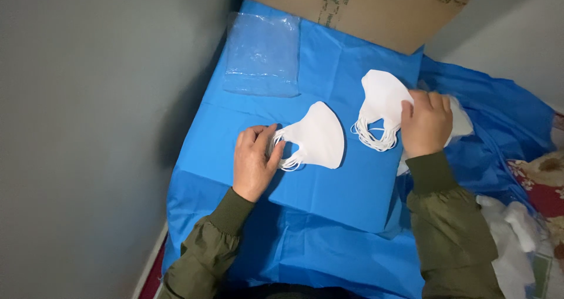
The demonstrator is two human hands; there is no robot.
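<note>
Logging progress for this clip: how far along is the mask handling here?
Done: one stack of white masks lies squared on the blue sheet. In hand: the left hand gathers that stack's ear loops, while the right hand presses on a second stack. Left: the clear plastic bags lie flat and unfilled, and more white material sits at the right.

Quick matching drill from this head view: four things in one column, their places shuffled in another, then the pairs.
1. left mask stack
2. right mask stack
3. clear plastic bags
4. cardboard box

A. along the top edge
B. under the right hand
C. far left on the blue sheet
D. at the left hand

Pairs: 1-D, 2-B, 3-C, 4-A
</note>
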